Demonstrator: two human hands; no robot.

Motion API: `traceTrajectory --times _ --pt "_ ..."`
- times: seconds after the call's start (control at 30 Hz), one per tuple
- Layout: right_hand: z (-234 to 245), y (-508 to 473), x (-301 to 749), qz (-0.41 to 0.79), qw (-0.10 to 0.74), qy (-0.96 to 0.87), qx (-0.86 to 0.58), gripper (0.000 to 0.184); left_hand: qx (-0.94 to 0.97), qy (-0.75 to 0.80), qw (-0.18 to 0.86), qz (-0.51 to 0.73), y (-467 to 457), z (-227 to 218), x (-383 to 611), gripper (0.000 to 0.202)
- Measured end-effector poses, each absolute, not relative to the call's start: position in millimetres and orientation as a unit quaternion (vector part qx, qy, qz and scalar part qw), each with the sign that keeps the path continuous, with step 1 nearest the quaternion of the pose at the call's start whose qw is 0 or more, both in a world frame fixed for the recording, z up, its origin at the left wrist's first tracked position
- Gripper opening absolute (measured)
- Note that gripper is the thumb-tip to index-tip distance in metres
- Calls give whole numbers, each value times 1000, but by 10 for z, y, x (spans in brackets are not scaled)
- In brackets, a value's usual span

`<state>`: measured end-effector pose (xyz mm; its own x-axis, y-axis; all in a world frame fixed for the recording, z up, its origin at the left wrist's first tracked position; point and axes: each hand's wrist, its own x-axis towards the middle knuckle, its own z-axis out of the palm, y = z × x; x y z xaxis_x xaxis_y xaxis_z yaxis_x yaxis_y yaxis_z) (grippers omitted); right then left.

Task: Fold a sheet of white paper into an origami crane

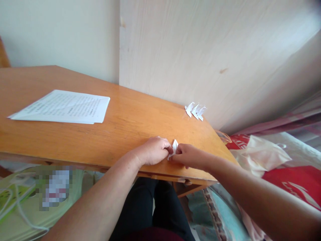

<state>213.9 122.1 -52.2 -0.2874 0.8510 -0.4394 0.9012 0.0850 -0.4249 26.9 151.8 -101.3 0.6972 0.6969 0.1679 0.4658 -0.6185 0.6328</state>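
A small piece of folded white paper (175, 145) lies near the table's front edge, its pointed tip facing away from me. My left hand (155, 150) grips its left side with fingers curled in. From the right, my right hand (188, 155) closes on the same paper, thumb and fingers pressed together. Both hands hide the lower part of the folded paper. Farther back at the right, near the wall, several folded white paper shapes (195, 111) stand close together in a row.
A stack of printed sheets (65, 105) lies on the left of the wooden table (140, 110). A pale panel (175, 50) rises behind the table. Red and white bags (265, 154) are piled beyond its right edge. A white cable (18, 204) hangs at lower left.
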Motion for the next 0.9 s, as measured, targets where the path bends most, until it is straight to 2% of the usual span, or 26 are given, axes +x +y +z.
traceTrajectory --times 0.17,0.47,0.63,0.9 --pt "-566 1260 2267 -398 -12 708 583 5 884 328 249 223 1483 -1000 274 21" --pt "-550 1281 2264 -386 9 720 577 9 888 344 208 222 1452 -1000 286 14" --pt "-514 1289 2366 -356 33 707 611 13 890 348 208 210 1452 -979 281 13" --pt "-481 1254 2520 -371 35 686 625 14 882 364 229 190 1407 -886 270 13"
